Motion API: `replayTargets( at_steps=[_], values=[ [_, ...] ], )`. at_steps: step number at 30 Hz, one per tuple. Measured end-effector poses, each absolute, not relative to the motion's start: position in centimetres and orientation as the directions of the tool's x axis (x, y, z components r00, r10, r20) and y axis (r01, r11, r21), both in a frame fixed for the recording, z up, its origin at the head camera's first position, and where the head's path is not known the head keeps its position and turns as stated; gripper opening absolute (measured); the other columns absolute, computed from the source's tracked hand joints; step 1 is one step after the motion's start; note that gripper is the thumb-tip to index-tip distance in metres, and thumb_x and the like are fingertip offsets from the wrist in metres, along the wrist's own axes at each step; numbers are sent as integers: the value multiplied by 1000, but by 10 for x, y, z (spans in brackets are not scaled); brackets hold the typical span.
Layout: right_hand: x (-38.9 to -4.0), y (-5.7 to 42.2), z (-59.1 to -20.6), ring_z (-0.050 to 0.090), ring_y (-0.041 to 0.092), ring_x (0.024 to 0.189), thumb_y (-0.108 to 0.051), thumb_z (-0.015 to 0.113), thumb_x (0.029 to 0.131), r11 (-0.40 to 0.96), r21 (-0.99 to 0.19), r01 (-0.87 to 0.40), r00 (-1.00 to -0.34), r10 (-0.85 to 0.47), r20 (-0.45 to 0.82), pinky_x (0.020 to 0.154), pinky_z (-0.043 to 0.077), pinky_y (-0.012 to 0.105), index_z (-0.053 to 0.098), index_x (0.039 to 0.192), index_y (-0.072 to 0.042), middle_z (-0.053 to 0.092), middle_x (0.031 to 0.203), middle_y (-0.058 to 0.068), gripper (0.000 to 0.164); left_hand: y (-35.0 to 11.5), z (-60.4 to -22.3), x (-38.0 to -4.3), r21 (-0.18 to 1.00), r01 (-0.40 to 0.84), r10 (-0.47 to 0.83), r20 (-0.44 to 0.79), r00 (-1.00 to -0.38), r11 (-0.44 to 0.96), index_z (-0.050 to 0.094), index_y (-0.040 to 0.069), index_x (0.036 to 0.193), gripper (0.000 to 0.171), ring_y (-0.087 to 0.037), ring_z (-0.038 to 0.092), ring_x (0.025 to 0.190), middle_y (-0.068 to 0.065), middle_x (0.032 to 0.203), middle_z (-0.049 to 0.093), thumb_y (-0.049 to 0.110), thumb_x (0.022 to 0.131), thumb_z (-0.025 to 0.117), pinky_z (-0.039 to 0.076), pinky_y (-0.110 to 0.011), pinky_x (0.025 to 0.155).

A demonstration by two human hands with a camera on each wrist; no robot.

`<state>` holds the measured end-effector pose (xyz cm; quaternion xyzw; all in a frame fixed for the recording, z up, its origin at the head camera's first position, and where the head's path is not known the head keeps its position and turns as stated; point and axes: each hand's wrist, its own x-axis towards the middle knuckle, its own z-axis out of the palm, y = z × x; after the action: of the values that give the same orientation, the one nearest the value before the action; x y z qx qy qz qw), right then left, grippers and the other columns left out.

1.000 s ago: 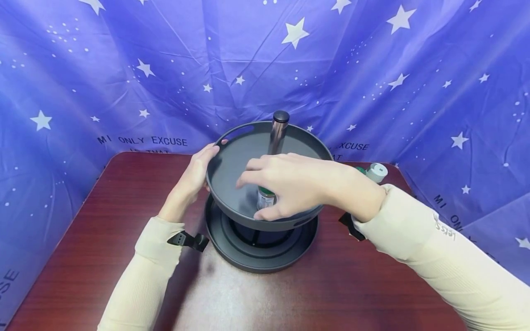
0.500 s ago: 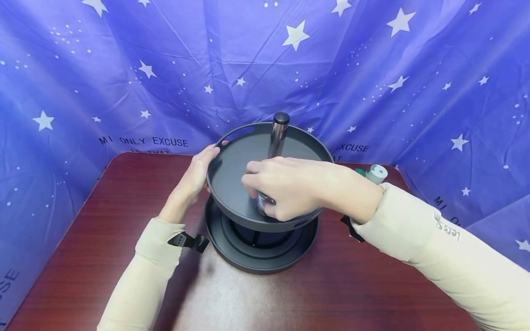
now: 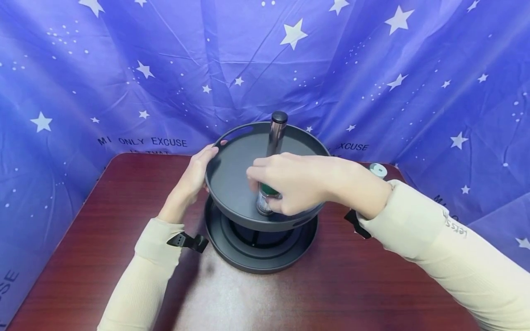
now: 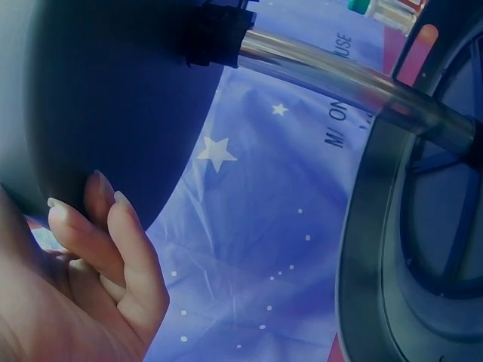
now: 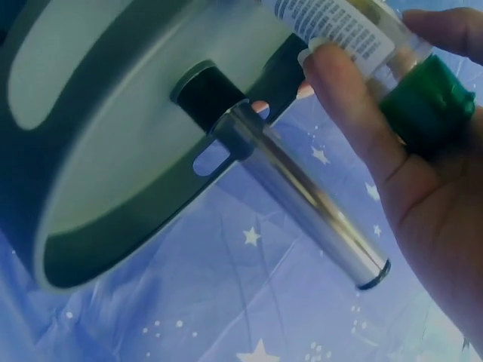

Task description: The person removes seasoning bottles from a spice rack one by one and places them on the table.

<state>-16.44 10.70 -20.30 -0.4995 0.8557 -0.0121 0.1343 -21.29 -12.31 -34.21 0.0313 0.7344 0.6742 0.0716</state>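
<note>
A two-tier round dark grey tray stand is on the table. My left hand (image 3: 193, 174) grips the left rim of its upper tray (image 3: 232, 172), thumb near the top edge; in the left wrist view its curled fingers (image 4: 137, 260) reach the tray's underside. My right hand (image 3: 298, 181) holds a small clear jar (image 3: 263, 205) with a green cap (image 5: 430, 104) and a printed white label (image 5: 339, 30). The jar is upright over the near part of the upper tray; whether its base touches the tray is unclear. Behind it rises the metal centre post (image 3: 276, 133).
The lower tray (image 3: 256, 265) rests on the red-brown wooden table (image 3: 99, 220). A container with a pale lid (image 3: 378, 170) stands at the back right, partly behind my right sleeve (image 3: 418, 225). A blue star-patterned curtain (image 3: 248, 46) surrounds the table.
My right hand has closed its fingers round the jar and then shifted slightly right, showing more of it. A green lid at the back right is now hidden. My left hand stays put.
</note>
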Motion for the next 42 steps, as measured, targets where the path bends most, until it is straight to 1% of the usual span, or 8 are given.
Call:
replayTargets(
  at_steps=[7, 11, 17, 22, 26, 33, 38, 42],
  values=[
    [-168, 128, -195, 49, 9, 74, -15, 65, 90, 506, -185, -842, -487, -862, -141, 73, 44, 30, 61, 102, -15, 61, 96, -5, 12, -123, -341, -212, 995, -50, 148, -62, -987, 86, 48, 24, 144, 44, -8, 39, 36, 4, 61, 54, 37, 105, 33, 33, -24, 35],
    [-171, 142, -189, 47, 5, 68, -15, 65, 91, 505, -198, -840, -499, -863, -81, 74, 45, 28, 63, 102, -16, 62, 95, -7, 11, -124, -340, -212, 995, -50, 147, -62, -987, 84, 48, 24, 145, 44, -8, 40, 36, 5, 61, 55, 38, 105, 33, 33, -24, 35],
    [-171, 160, -179, 53, 2, 73, -21, 67, 94, 522, -243, -817, -528, -848, -45, 73, 48, 26, 65, 106, -22, 65, 98, -13, 13, -124, -341, -212, 996, -39, 154, -52, -987, 86, 48, 23, 145, 45, -8, 37, 35, 5, 60, 53, 36, 105, 32, 33, -25, 34],
    [-176, 174, -171, 52, 4, 66, -30, 68, 94, 545, -306, -781, -563, -826, -33, 60, 46, 23, 66, 109, -26, 66, 94, -11, 15, -125, -342, -212, 996, -38, 156, -51, -986, 86, 46, 24, 147, 45, -8, 34, 36, 5, 64, 54, 35, 106, 30, 33, -25, 35],
    [-178, 184, -164, 48, 5, 57, -29, 70, 93, 568, -307, -764, -590, -807, -24, 53, 44, 23, 67, 109, -28, 65, 89, -10, 16, -126, -343, -212, 996, -41, 156, -53, -986, 81, 46, 24, 146, 45, -9, 35, 36, 4, 65, 54, 36, 106, 30, 33, -25, 35],
    [-174, 196, -162, 45, 5, 51, -31, 70, 93, 644, -294, -706, -667, -745, -31, 48, 41, 24, 66, 109, -31, 61, 76, -10, 17, -126, -343, -212, 995, -37, 151, -51, -987, 89, 47, 23, 146, 45, -8, 34, 35, 6, 62, 54, 36, 106, 30, 33, -25, 34],
    [-170, 207, -159, 48, 8, 47, -32, 69, 93, 715, -291, -636, -740, -671, -30, 47, 44, 25, 66, 109, -31, 62, 73, -9, 16, -125, -342, -213, 995, -41, 156, -54, -986, 88, 47, 24, 146, 45, -8, 34, 35, 5, 63, 55, 35, 106, 30, 33, -25, 34],
    [-172, 220, -158, 47, 9, 41, -31, 69, 93, 738, -292, -608, -771, -637, -6, 43, 43, 26, 66, 110, -33, 62, 67, -9, 17, -124, -344, -215, 995, -41, 157, -55, -986, 91, 47, 24, 145, 45, -9, 35, 36, 5, 65, 55, 36, 106, 30, 32, -25, 34]
  ],
)
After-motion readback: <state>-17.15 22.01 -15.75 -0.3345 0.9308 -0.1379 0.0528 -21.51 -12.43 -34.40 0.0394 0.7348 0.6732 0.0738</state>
